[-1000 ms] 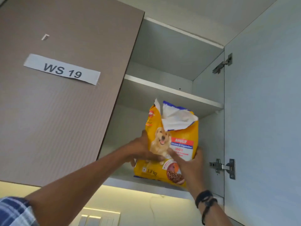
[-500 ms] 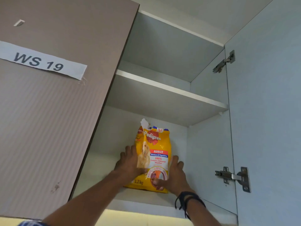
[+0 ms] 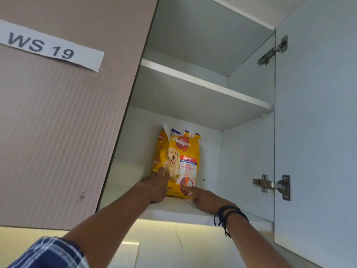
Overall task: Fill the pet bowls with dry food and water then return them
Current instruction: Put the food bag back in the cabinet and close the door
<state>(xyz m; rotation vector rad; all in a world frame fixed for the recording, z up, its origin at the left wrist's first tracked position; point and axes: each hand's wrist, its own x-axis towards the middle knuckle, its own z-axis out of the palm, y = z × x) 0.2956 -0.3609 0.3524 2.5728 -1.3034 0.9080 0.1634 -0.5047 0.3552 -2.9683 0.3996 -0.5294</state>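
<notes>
Dog food bag [image 3: 183, 157], yellow w/ a dog pic on the front, stands upright on the bottom shelf [image 3: 173, 208] of an open wall cabinet, roughly mid-shelf and set back toward the far wall. Its top is torn open, w/ a white flap sticking up at the left corner.

Left hand [image 3: 156, 187] lies against the bag's lower left front. Its fingers [image 3: 161, 174] are straight and flat on the pack, not wrapped round it. Right hand [image 3: 206, 198] rests low on the shelf at the bag's btm right corner, fingers stretched out, tips touching the pack; no grip there either. Dark cord bands [image 3: 229, 213] circle the right wrist, and a blue plaid sleeve [image 3: 48, 252] shows at the near left.

Upper shelf [image 3: 202, 82] sits above the bag. Left door [image 3: 58, 132] is brownish and carries a white label [image 3: 52, 47] reading "WS 19". Right door [image 3: 316, 132] is swung open, w/ metal hinges [image 3: 272, 185] on its inner edge. Below the cabinet there's a lit wall strip and a white switch plate [image 3: 125, 254].
</notes>
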